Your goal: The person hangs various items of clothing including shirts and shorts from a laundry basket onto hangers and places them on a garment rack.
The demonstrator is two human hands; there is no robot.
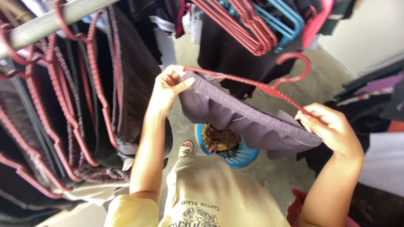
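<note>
My left hand (167, 88) pinches one end of a red plastic hanger (269, 86) together with the waistband of a grey-purple garment (235, 120). My right hand (330, 128) grips the hanger's other end and the cloth there. The garment hangs stretched between both hands, drooping below the hanger. The hanger's hook (296, 63) points up and to the right, free of any rail.
A grey rail (50, 23) at upper left carries several red hangers with dark clothes (126, 75). More red and blue hangers (261, 25) hang above. A blue basket (246, 157) with crumpled clothes stands on the concrete floor below. Garments lie piled at the right (378, 105).
</note>
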